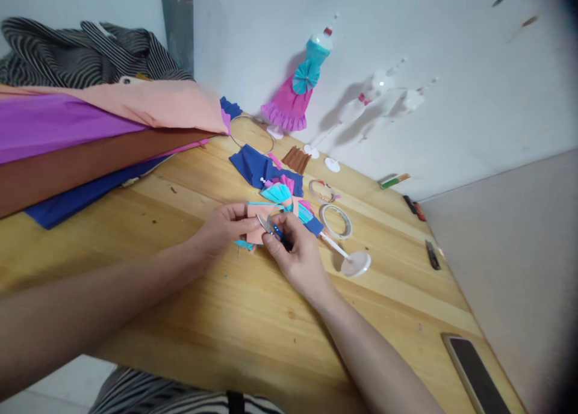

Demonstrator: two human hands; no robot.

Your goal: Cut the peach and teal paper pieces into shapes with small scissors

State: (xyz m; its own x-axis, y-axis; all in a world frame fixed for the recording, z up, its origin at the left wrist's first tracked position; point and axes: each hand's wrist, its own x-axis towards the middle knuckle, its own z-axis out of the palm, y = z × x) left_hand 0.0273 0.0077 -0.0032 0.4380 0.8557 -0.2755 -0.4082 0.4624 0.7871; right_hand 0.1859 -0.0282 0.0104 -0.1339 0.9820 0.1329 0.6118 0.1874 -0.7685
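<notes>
My left hand (221, 230) pinches a small peach piece of crepe paper (255, 236) between thumb and fingers. Small scissors (265, 224) with dark blue handles are gripped in my right hand (295, 251), their blades lying over the peach paper. Just beyond the hands is a turquoise pleated fan (276, 192). Near my right hand a small white stand (356, 263) lies tipped on its side, its upper part covered by coloured paper. Dark blue paper (253, 166) and turquoise scraps (244, 245) lie around the hands.
Large crepe sheets (158, 104) cover the table's left side, with striped cloth (85, 53) behind. A dressed bottle figure (293, 98) and two bare ones (379, 86) stand by the wall. Tape rolls (347, 226), a cutter (432, 255) and a phone (481, 375) lie to the right.
</notes>
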